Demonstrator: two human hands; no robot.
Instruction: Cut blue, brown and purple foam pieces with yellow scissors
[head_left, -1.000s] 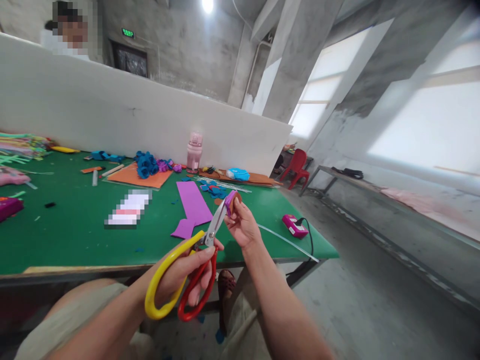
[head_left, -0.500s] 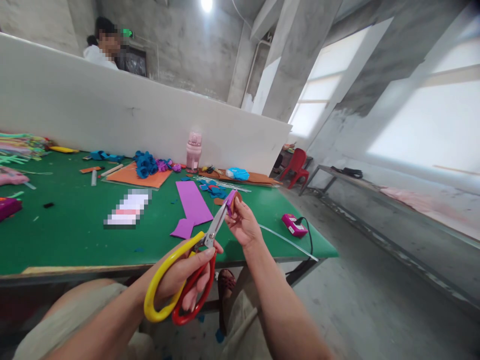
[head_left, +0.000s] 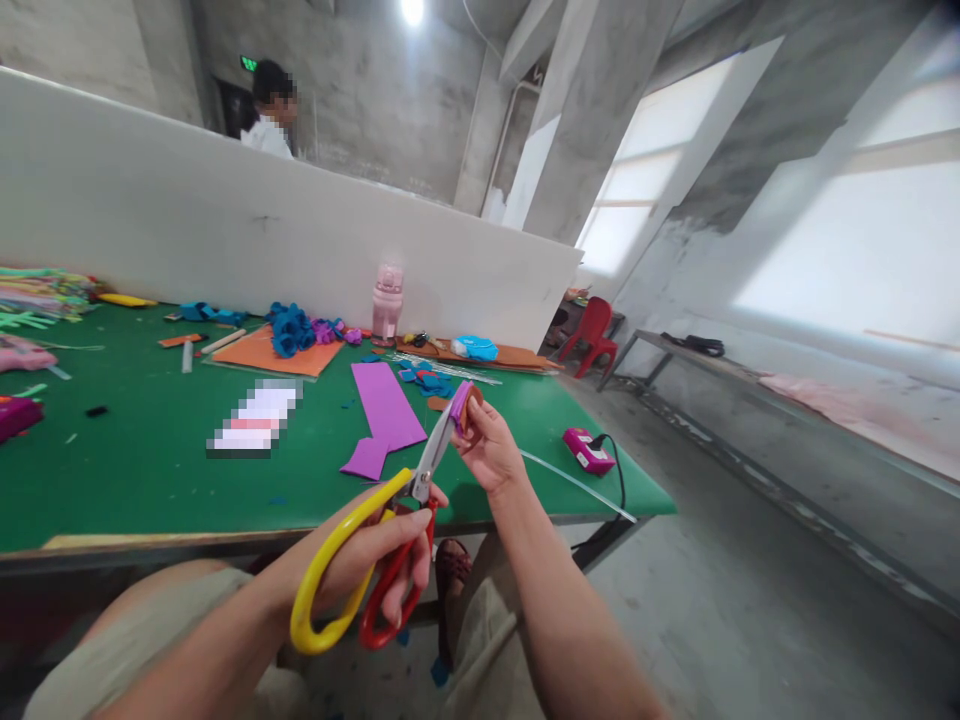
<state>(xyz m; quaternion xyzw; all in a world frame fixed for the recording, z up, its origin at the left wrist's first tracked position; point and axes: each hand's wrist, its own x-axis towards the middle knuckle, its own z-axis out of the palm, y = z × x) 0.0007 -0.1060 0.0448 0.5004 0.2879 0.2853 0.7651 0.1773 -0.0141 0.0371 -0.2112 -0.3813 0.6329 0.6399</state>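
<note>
My left hand [head_left: 375, 565] grips a big pair of scissors [head_left: 390, 540] with one yellow and one red handle, fingers through the loops. The steel blades point up and right to a small purple and brown piece [head_left: 463, 405]. My right hand [head_left: 491, 450] pinches that piece between thumb and fingers, just above the front edge of the green table [head_left: 150, 470]. The blade tips meet the piece. A purple foam sheet [head_left: 386, 405] lies flat on the table just behind both hands.
A pink glue gun [head_left: 589, 452] with a black cord lies near the table's right corner. Blue and purple foam flowers [head_left: 294, 328], an orange sheet [head_left: 274, 352] and a pink bottle [head_left: 388, 303] stand by the white partition [head_left: 225, 230]. A person [head_left: 268, 110] is behind it. A red chair [head_left: 596, 335] stands at the right.
The scissor handles have closed together a little in my left hand. My right hand keeps the piece at the blades. The person behind the partition has walked to the right.
</note>
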